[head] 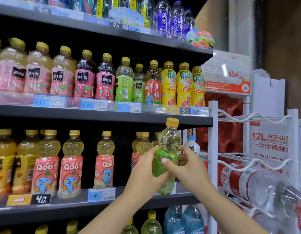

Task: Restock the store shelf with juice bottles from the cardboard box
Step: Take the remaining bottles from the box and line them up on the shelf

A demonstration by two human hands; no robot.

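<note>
Two hands on one green-label juice bottle (166,156), upright, held in front of the lower shelf (102,202) nr its right end. Left hand (144,173) and right hand (188,168) fingers closed round label. Advice: match w/ green bottles (124,81) a shelf up, label out.

The juice bottle (167,156) has a yellow cap, pale yellow-green liquid and a bright green label. The Qoo bottles (71,163) carry coral-red labels with a blue cartoon figure and white letters. The shelf (102,115) is dark grey, with blue-and-white price tags (129,107). The wire rack (247,119) is white.
</note>
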